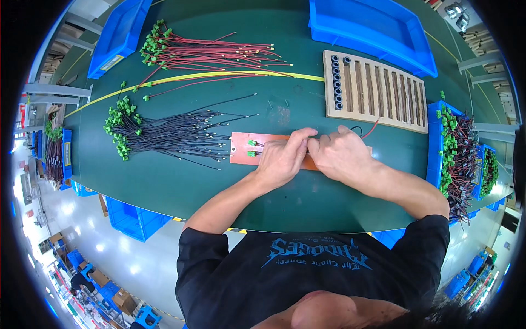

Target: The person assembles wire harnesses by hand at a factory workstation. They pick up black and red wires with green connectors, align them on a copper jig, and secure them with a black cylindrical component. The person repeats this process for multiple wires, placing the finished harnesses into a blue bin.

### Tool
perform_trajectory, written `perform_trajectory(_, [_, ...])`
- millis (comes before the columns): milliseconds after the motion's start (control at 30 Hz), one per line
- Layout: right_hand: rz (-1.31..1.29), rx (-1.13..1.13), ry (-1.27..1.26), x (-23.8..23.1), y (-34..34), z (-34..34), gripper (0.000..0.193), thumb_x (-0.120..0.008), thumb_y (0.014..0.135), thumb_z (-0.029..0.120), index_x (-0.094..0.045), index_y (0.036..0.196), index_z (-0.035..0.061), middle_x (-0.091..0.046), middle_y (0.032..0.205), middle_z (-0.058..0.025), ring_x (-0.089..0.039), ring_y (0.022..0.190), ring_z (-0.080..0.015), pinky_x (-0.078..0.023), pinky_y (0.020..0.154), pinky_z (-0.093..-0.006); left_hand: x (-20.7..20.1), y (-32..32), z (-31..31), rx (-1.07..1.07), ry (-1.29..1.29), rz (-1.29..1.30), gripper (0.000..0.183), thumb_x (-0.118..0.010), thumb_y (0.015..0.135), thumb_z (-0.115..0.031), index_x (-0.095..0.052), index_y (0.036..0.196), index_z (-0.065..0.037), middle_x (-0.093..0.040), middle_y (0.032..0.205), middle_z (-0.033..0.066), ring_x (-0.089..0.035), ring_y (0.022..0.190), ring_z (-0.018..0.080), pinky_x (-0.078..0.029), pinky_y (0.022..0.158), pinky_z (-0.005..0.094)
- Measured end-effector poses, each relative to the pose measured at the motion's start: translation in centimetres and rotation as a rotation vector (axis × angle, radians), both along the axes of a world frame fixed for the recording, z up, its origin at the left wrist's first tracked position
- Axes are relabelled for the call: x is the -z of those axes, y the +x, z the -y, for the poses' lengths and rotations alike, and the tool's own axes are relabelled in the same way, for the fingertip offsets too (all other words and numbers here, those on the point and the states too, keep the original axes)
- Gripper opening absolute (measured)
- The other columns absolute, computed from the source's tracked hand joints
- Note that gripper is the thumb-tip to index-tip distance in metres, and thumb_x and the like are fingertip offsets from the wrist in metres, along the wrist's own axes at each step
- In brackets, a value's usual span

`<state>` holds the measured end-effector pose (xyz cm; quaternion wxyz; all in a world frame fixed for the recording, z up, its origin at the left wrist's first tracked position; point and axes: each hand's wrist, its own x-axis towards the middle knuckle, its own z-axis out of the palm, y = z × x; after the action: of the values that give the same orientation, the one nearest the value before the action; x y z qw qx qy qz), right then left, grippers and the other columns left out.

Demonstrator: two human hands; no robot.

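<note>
Fingers [303, 137] of the left hand [278, 163] and right hand [344, 156] are bent and bunched up close to each other, but I honestly can't tell what, if anything, is pinched between them. Under them is the green table [164, 192]. Ahead and to their right sits a big blue tray [372, 22]. Left of the fingers there's a fan of black wires [175, 131], with a pile of red wires [219, 54] farther ahead. A slotted wooden rack [350, 111] is ahead-right. Right below the fingers lies the orange board [239, 143], partly covered by the hands. Smallest stuff: two green connectors [252, 154] on it, just left of the fingers.
</note>
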<state>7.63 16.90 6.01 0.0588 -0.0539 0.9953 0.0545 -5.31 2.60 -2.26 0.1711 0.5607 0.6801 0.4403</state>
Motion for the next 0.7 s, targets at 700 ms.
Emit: perform_trajectory(700, [-0.579, -0.062, 0.029, -6.3, 6.0, -2.5, 0.023, -0.070, 0.078, 0.024, -0.069, 0.098, 0.0133, -0.059, 0.089, -0.0001, -0.062, 0.094, -0.0191, -0.050, 0.098, -0.0461, -8.7, 1.1, 2.8, 0.387, -0.260, 0.632, 0.047, -0.056, 0.105, -0.006, -0.045, 0.151, -0.003, -0.069, 0.095, 0.0096, -0.054, 0.064, 0.0096, -0.047, 0.062, 0.0250])
